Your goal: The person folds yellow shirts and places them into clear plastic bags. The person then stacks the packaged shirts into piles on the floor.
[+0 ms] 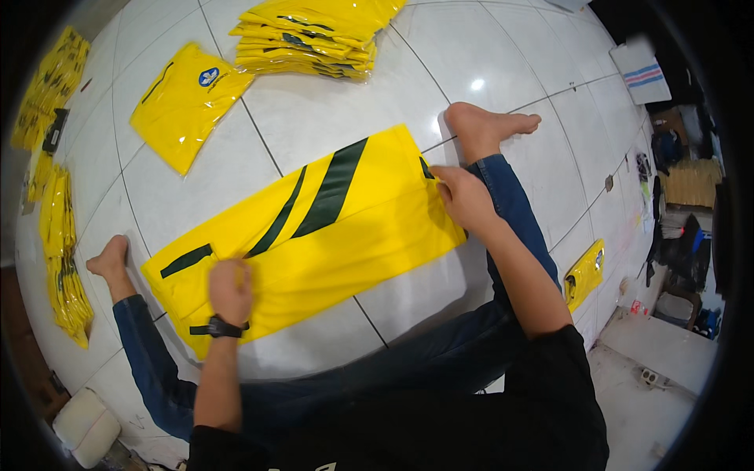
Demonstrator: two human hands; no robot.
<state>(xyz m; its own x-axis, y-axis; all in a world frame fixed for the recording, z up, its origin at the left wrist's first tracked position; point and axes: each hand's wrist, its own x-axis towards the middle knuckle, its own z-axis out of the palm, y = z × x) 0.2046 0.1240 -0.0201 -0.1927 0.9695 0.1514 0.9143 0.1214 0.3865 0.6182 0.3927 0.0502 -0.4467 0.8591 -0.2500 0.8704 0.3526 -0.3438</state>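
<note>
A yellow shirt (385, 228) with dark green stripes lies folded lengthwise across the white tiled floor between my legs. At its right end my right hand (470, 200) pinches the cloth edge beside a small dark green patch. Over the left part of the shirt is my left hand (230, 289), wearing a black watch (225, 326) on the wrist. Motion blurs that hand; its fingers look curled, but whether they grip cloth is not clear. Dark green bands (187, 261) show on the fabric near it.
Beyond the shirt lie a bagged yellow shirt (188, 102) and a stack of bagged yellow shirts (306, 43). More yellow packages (63, 251) line the left side. One yellow package (585, 275) rests right of my right leg (514, 212). A white striped box (640, 72) stands far right.
</note>
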